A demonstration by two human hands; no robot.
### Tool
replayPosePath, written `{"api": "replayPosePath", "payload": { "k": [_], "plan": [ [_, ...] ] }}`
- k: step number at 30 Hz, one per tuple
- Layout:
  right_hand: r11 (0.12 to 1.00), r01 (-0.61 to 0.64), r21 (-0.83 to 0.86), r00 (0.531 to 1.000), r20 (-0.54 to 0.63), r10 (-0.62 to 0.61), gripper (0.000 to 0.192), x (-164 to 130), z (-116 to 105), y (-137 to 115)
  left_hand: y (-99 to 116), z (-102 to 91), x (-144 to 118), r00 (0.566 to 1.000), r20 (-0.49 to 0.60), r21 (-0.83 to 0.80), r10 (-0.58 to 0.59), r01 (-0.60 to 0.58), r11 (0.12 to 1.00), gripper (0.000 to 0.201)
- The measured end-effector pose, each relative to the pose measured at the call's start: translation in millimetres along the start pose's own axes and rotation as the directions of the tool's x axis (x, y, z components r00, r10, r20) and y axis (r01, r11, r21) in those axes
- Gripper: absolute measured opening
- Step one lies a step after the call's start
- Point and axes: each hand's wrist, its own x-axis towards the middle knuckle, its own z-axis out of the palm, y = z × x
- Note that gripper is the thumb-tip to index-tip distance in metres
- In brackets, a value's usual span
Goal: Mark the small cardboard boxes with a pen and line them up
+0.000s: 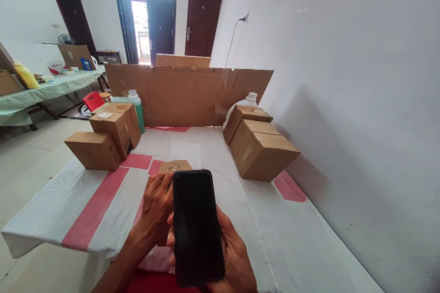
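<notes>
A black smartphone point(196, 226) with a dark screen is held upright over the near edge of the table. My right hand point(233, 256) cradles it from below and from the right side. My left hand point(158, 206) rests against the phone's left edge, fingers curled at its side. Just beyond the phone a small flat brown cardboard piece point(175, 165) lies on the white and red table cover point(103, 201).
Cardboard boxes stand left point(94, 149), point(118, 123) and right point(264, 149), point(245, 116). A cardboard screen point(185, 96) closes the far end, with a green bottle point(136, 107) and a white jug point(249, 100). A white wall runs along the right; another table point(44, 87) is far left.
</notes>
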Motion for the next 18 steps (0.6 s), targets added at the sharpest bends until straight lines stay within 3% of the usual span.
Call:
{"api": "replayPosePath", "payload": {
  "k": [12,18],
  "plan": [
    [0.998,0.064,-0.003,0.998,-0.01,-0.064,0.054,-1.9,-0.3,-0.9,-4.0,1.8,-1.1,0.999,0.034,-0.008,-0.003,0.003,1.0,0.044],
    [0.999,0.034,0.012,0.998,-0.059,-0.033,0.053,-3.8,-1.3,0.4,-2.5,1.4,1.6,1.0,-0.021,-0.003,0.008,-0.008,1.0,0.046]
  ]
}}
